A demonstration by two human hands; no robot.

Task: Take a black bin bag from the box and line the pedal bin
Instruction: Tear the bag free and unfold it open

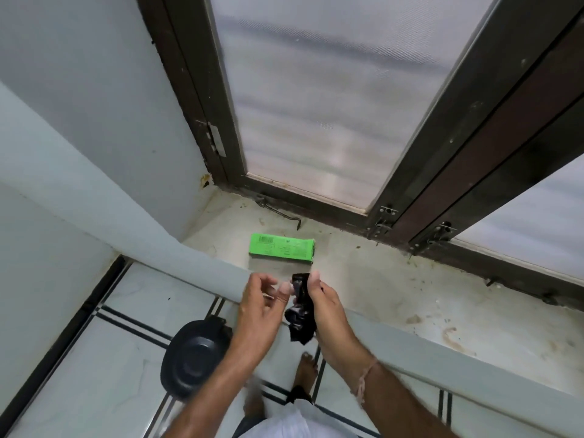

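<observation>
A green box (282,249) lies flat on the stone window sill (410,298), a little beyond my hands. My right hand (325,303) grips a folded black bin bag (300,314), which hangs crumpled below the thumb. Just left of the bag, my left hand (262,298) has its fingers spread, fingertips close to the bag's top; whether they touch it is unclear. The black pedal bin (192,358) stands on the tiled floor below my left forearm, its lid down.
A frosted window with a dark brown frame (407,184) rises behind the sill, a metal hook latch (281,213) lying at its base. White walls close in on the left. My bare feet (308,371) stand on the striped floor tiles beside the bin.
</observation>
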